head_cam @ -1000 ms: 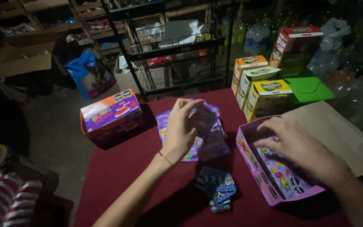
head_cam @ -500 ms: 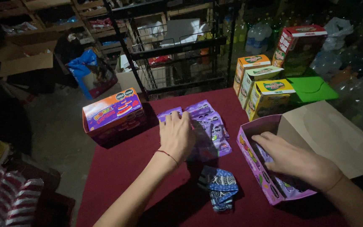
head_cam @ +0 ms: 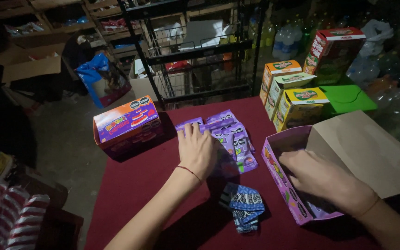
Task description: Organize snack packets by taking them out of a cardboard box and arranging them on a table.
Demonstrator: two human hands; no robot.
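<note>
left hand (head_cam: 197, 149): flat, palm down, fingers spread, pressing on the purple packets (head_cam: 230, 139).
purple packets: lying in a fan on the red table (head_cam: 140, 194), just beside the open purple box (head_cam: 281, 178).
right hand (head_cam: 322, 178): reaching down into the open purple box, fingers bent; cannot tell if it holds anything.
blue cloth (head_cam: 244, 206): crumpled on the table, between the two arms.
closed box (head_cam: 126, 122): orange and purple, near the left hand.

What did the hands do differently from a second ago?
The left hand came down and now lies flat on the purple packets, spreading them on the red table. The right hand went deeper into the open purple box. The closed orange-purple box and blue wrapper stayed put.
</note>
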